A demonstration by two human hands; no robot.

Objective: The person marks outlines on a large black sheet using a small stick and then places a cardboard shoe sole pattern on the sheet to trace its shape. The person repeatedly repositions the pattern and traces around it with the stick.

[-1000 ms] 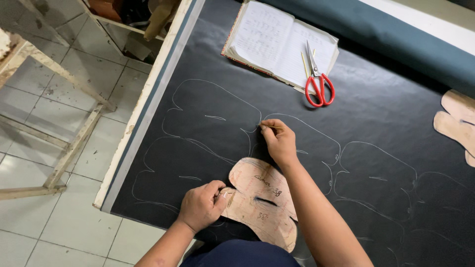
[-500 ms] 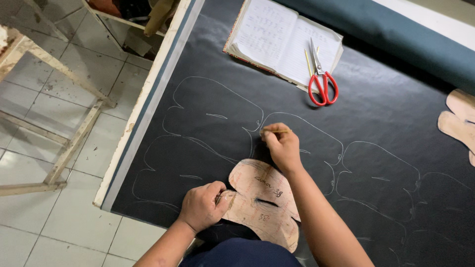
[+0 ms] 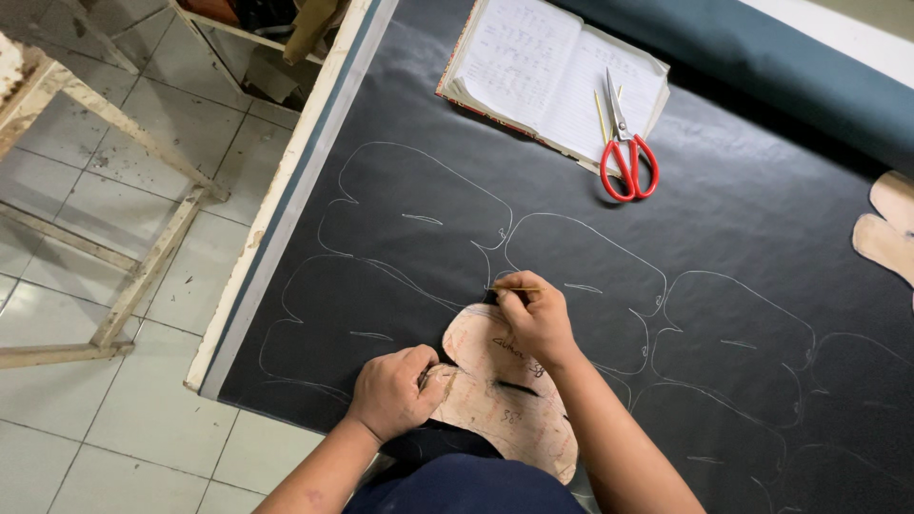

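Note:
A tan cardboard pattern piece (image 3: pixel 505 395) lies flat on a black sheet (image 3: pixel 743 238) near the table's front edge. My left hand (image 3: pixel 392 390) presses down on the pattern's left side. My right hand (image 3: pixel 536 316) is at the pattern's top edge, pinching a thin marking pencil (image 3: pixel 512 289) whose tip touches the black sheet. Several pale traced outlines of the same shape (image 3: pixel 409 205) cover the sheet beyond and beside the pattern.
An open notebook (image 3: pixel 552 71) lies at the back with red-handled scissors (image 3: pixel 625 157) on its right corner. A teal fabric roll (image 3: pixel 809 76) runs along the far side. More tan pattern pieces (image 3: pixel 885 233) sit at the right edge. A wooden frame (image 3: pixel 105 190) stands on the tiled floor at left.
My right hand has shifted slightly along the pattern's top edge with the pencil. My left hand stays pressed on the pattern.

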